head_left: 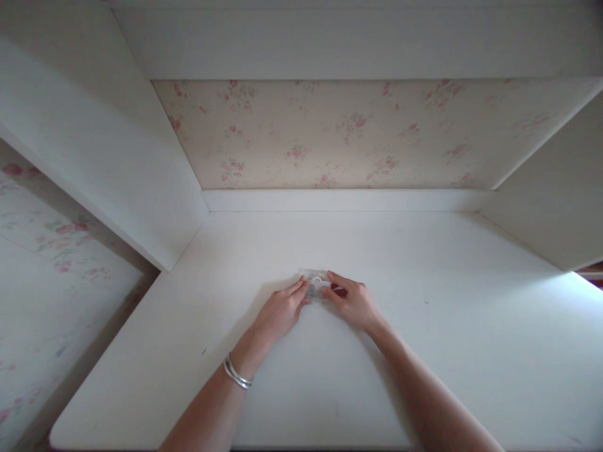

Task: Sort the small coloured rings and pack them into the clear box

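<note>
A small clear plastic packet (315, 276) lies on the white tabletop, with something white, and a shape I cannot make out, in or on it. The fingers of my left hand (281, 309) close on its left side, and a silver bangle sits on that wrist. From the right, my right hand (352, 302) holds the packet's other edge between thumb and fingers. A dark red piece (339, 291) shows in the gap under the right hand's fingers; whether it belongs to the packet I cannot tell.
The white tabletop (461, 351) runs back to a low white ledge (348, 201) and flowered wallpaper (330, 135). White side panels rise at left (108, 144) and right (556, 194). A tiny dark scrap (204, 352) lies left of my left forearm, a fainter speck (426, 302) off to the right.
</note>
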The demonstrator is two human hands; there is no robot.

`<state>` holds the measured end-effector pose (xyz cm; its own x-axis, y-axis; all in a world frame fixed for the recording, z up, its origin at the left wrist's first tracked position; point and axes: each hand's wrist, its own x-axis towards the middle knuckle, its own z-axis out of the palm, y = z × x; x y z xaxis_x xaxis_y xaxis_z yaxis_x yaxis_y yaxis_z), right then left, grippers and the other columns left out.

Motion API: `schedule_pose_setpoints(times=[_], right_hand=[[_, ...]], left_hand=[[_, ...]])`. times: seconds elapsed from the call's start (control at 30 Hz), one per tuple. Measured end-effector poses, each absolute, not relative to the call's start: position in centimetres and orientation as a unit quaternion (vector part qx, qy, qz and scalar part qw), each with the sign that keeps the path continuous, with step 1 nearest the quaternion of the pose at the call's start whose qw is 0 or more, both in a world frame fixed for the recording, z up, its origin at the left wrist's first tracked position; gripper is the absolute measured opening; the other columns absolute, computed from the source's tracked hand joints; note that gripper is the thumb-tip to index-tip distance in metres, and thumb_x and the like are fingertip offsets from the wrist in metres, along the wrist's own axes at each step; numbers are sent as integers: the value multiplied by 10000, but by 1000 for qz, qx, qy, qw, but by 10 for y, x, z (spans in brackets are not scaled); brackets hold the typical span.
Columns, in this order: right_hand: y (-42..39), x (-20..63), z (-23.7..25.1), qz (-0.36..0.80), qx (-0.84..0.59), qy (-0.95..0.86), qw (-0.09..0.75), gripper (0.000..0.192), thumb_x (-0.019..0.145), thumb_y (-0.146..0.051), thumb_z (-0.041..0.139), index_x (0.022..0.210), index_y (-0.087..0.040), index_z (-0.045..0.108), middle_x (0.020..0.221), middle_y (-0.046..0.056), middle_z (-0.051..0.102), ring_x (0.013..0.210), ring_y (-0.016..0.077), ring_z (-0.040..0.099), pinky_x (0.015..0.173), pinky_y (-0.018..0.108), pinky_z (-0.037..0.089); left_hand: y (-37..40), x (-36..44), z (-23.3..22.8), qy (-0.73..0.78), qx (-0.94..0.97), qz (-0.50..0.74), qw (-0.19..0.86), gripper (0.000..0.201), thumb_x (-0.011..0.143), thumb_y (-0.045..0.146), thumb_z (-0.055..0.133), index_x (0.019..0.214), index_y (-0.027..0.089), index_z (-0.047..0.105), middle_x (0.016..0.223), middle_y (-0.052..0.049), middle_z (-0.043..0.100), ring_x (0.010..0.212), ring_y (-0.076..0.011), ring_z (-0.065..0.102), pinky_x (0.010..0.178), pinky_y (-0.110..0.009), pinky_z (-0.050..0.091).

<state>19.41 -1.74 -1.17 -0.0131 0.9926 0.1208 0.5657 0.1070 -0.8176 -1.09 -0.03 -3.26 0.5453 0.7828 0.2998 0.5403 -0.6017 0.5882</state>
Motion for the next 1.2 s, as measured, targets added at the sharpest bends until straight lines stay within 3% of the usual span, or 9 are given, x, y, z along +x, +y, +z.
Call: schedule_pose_setpoints(times=[0.27,0.5,0.6,0.7,0.9,1.1,1.2], right_hand=[[-17,195,-12,274,-604,-665,342,439,799,-429,552,1163,-194,623,904,44,704,737,177,660,707,289,526],[-16,196,-17,272,-580,-679,359,425,808,-374,548,1192,-200,609,1145,65,642,839,181,654,771,300,530],[-15,197,-18,262,-571,-694,353,404,821,-330,525,1197,-205,605,1276,65,558,912,180,635,811,302,520],[-14,198,-20,255,-571,-703,338,397,827,-308,515,1197,-196,603,1270,69,563,941,184,626,847,321,507],[-13,201,-19,253,-548,-724,334,341,854,-287,478,1155,-251,632,1261,30,573,1122,204,552,959,353,437],[-12,200,-20,265,-547,-720,334,322,866,-305,458,1111,-249,658,1237,29,590,1079,196,576,920,326,457],[-13,198,-22,263,-566,-702,343,339,877,-328,438,1123,-229,650,1212,38,607,1062,192,584,917,325,452]], left_hand=[[1,-12,-33,386,840,287,252,420,851,247,545,1270,250,521,1340,-34,491,1200,-211,500,1039,-376,413],[-2,-10,-25,415,848,253,212,356,856,314,545,1209,279,576,1333,-29,511,1159,-212,541,1006,-362,436],[-1,-11,-18,432,843,242,211,305,798,390,613,1085,294,650,1407,-12,423,1164,-217,537,1004,-346,434],[1,-12,-13,420,843,243,235,343,722,439,681,1017,264,674,1455,-22,340,1208,-217,497,1036,-319,397],[5,-12,-17,415,832,245,276,359,747,483,637,1021,252,661,1391,-30,447,1233,-179,471,1046,-297,374],[7,-9,-20,425,845,225,233,342,723,475,669,997,271,649,1296,-33,549,1251,-206,446,1117,-415,214],[6,-8,-18,428,844,235,220,329,708,472,683,963,267,655,1282,-33,557,1224,-208,469,1108,-393,233]])
